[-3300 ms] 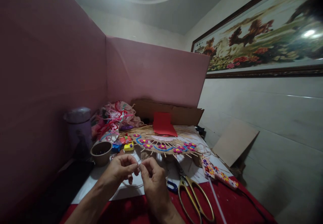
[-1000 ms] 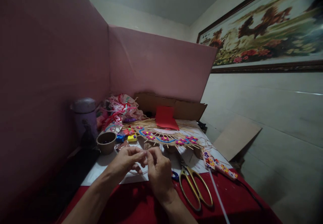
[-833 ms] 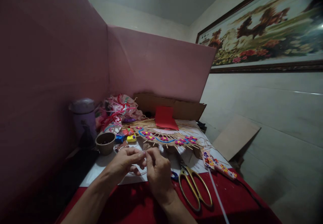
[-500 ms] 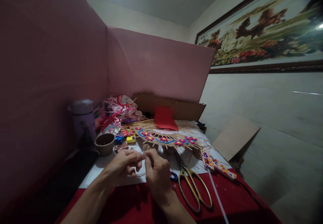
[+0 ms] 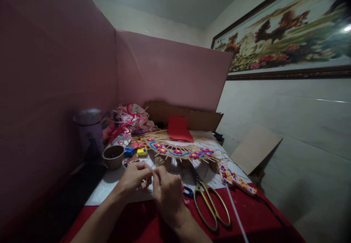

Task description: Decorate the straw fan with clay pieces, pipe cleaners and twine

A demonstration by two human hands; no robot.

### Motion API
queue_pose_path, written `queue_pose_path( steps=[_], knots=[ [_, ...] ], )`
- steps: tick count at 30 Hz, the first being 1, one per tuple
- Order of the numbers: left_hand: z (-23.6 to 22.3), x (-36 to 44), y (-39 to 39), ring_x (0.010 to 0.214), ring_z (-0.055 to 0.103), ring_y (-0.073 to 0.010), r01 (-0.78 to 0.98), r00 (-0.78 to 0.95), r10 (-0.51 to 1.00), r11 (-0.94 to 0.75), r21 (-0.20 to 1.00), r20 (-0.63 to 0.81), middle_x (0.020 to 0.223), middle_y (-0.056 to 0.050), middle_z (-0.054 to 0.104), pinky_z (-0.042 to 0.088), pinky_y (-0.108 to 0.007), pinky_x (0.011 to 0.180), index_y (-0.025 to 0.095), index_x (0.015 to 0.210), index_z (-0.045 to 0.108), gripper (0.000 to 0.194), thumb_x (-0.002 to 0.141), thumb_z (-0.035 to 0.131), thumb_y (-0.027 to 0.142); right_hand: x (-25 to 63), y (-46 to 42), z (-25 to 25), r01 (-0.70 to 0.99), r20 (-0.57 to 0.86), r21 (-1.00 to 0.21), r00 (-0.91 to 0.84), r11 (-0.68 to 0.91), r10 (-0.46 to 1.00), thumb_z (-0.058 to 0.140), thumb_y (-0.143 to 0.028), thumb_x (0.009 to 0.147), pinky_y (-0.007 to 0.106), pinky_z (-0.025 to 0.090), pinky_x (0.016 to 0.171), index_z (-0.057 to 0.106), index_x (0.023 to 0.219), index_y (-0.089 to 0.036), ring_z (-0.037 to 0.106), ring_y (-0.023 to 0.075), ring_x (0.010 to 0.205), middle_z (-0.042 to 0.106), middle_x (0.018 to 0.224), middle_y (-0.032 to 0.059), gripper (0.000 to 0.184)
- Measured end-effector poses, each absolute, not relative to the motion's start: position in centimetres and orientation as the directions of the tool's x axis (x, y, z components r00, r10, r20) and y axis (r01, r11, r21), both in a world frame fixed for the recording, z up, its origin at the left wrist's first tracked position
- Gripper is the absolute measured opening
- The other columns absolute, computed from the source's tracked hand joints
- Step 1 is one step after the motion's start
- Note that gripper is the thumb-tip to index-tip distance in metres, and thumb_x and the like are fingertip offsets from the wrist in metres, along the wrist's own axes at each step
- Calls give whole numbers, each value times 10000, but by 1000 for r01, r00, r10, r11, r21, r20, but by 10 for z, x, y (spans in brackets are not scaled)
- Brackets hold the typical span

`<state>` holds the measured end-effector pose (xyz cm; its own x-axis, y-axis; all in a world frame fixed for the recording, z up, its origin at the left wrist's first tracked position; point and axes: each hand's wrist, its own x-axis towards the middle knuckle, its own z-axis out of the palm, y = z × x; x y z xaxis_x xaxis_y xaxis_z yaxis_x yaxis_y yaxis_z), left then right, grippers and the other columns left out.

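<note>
Left hand point(image 5: 135, 179) and right hand point(image 5: 167, 193): grips pinch together on tiny piece, too small to identify. Likely light, fiddly; fingertip hold suits.

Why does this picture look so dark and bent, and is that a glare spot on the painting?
Head view: dim, reddish light leaves the left hand and right hand murky, so whatever they pinch is unreadable; the wide lens bows the pink partition; a lamp's glare spots the framed painting; the top right corner darkens.
</note>
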<state>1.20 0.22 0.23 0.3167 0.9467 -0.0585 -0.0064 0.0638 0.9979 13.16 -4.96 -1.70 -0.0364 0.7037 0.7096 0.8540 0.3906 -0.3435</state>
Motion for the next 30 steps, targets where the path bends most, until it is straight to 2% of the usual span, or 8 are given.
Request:
queue_pose_path(
  steps=[2,7,12,17,23,27,30],
  knots=[
    [3,14,0,307,464,-86,16,295,955,18,1000,-22,391,10,547,351,-178,327,127,484,596,124,550,663,208,132,-49,-17,856,705,-345,-35,385,709,379,-179,871,247,289,509,562,809,-170,622,160,556,650,637,25,194],
    [10,15,-6,478,537,-129,-103,363,926,-74,992,106,554,-23,600,460,-235,401,122,623,660,273,576,733,381,132,-48,-15,795,667,-516,139,319,732,383,-233,904,239,304,519,547,817,-192,628,153,553,647,629,-2,191],
    [9,10,-4,451,515,-112,-148,387,918,-32,988,88,550,-15,585,453,-229,387,127,620,663,323,563,758,430,132,-50,-12,717,652,-589,150,372,744,375,-239,910,220,324,531,529,814,-196,614,141,566,634,636,-4,186],
    [2,5,1,409,494,-87,-173,423,906,41,984,36,526,-13,593,438,-212,390,120,601,657,294,568,774,388,132,-53,-10,696,655,-574,75,431,752,369,-217,905,205,336,535,537,794,-196,583,127,564,626,657,6,202],
    [2,3,2,399,497,-95,-212,455,891,117,970,-8,463,-14,587,428,-208,380,123,552,622,274,526,798,331,133,-54,-10,707,669,-525,-1,474,743,366,-158,880,205,340,560,532,775,-185,589,132,609,616,672,21,198],
    [4,3,2,362,466,-83,-213,432,902,108,971,-5,421,4,560,431,-214,374,124,527,598,267,516,792,307,132,-54,-11,733,691,-483,-17,479,723,348,-168,883,225,316,525,524,805,-176,580,141,571,609,650,22,193],
    [4,4,1,357,457,-76,-183,376,926,55,982,18,418,19,549,437,-215,380,122,540,596,242,545,770,289,131,-52,-14,741,702,-476,-5,474,712,346,-167,880,231,342,565,534,859,-167,595,153,633,620,713,39,189]
  ],
)
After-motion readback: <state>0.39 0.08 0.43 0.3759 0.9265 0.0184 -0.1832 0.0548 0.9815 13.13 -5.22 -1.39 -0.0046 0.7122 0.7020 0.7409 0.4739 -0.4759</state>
